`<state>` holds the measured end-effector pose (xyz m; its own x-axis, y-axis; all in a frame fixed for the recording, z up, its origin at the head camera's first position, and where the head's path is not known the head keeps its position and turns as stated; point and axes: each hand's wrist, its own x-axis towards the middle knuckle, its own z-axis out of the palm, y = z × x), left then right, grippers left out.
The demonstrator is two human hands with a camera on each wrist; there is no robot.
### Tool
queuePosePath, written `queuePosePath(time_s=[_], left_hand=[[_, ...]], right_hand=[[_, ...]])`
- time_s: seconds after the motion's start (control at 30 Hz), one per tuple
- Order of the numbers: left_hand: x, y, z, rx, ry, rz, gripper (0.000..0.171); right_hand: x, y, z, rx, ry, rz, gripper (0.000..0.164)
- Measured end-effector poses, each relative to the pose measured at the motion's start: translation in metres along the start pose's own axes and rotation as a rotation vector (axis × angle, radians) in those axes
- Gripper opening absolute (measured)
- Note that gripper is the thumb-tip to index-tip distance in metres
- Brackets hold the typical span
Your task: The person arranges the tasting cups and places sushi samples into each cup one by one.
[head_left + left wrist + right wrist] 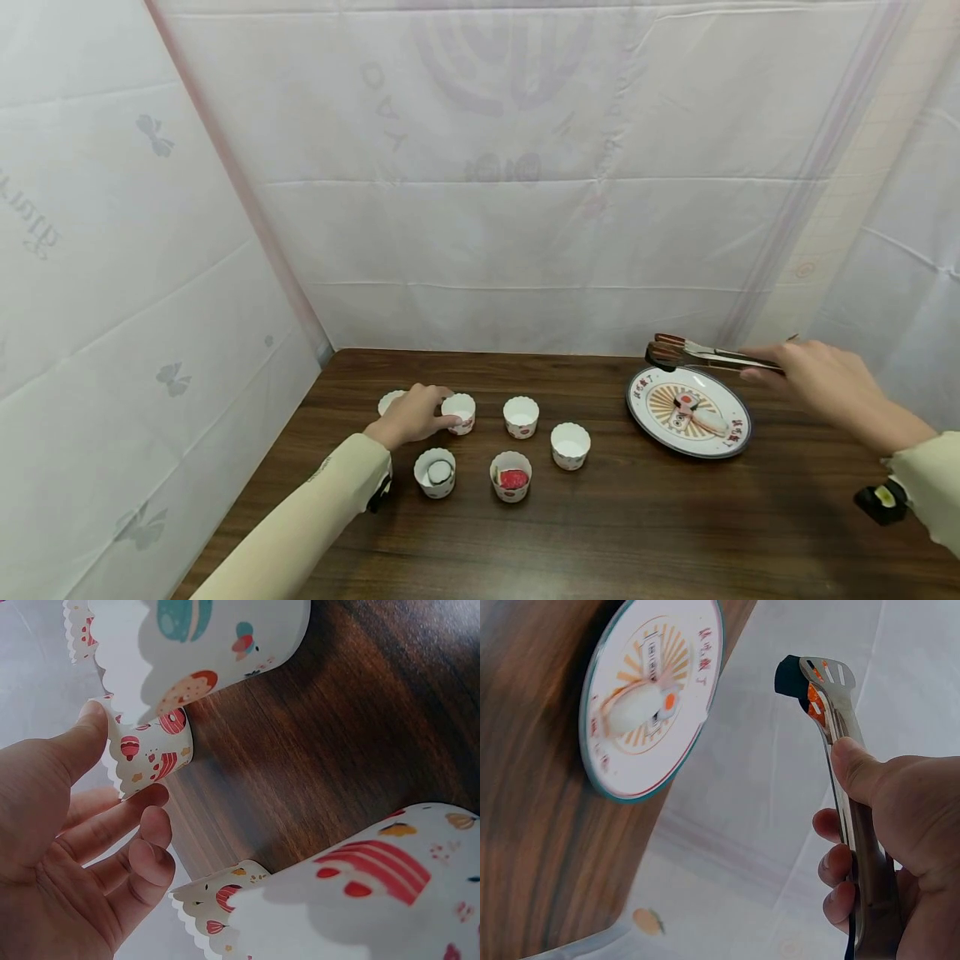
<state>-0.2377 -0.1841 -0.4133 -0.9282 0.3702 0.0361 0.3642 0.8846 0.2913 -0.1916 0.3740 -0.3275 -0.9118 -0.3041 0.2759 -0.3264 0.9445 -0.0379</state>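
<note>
My left hand [415,413] pinches a white paper baking cup [461,408] at the back of the group. The left wrist view has the thumb on the rim of this printed cup [154,746], with fingertips against its other side. My right hand [821,375] grips metal tongs [720,358] above the far edge of the plate [637,408]. Between the tong tips sits a dark-wrapped, orange-topped piece [791,677] resembling sushi. A whitish oblong piece of food [634,709] lies on the plate.
Other paper cups stand nearby: one [390,403] partly behind the left hand, two [521,427] [570,457] to the right. In front, one cup [435,490] holds a white, dark-edged round piece, another [511,493] a red piece. A pale curtain [525,250] hangs behind the wooden table [600,533].
</note>
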Motion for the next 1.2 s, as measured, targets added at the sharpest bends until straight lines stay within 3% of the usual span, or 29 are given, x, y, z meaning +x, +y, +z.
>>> queuePosePath(time_s=[0.7,0.97,1.2], left_hand=[[0.002,-0.003,0.002,-0.003,0.000,-0.019,0.053],[-0.001,-0.002,0.001,-0.001,0.003,-0.025,0.052],[-0.001,0.000,0.000,-0.015,-0.001,-0.030,0.052]], right_hand=[[0.041,-0.056,0.000,0.029,0.079,-0.136,0.038],[0.054,-0.080,0.003,0.036,0.033,-0.139,0.042],[0.063,-0.094,0.007,0.037,0.060,-0.188,0.040]])
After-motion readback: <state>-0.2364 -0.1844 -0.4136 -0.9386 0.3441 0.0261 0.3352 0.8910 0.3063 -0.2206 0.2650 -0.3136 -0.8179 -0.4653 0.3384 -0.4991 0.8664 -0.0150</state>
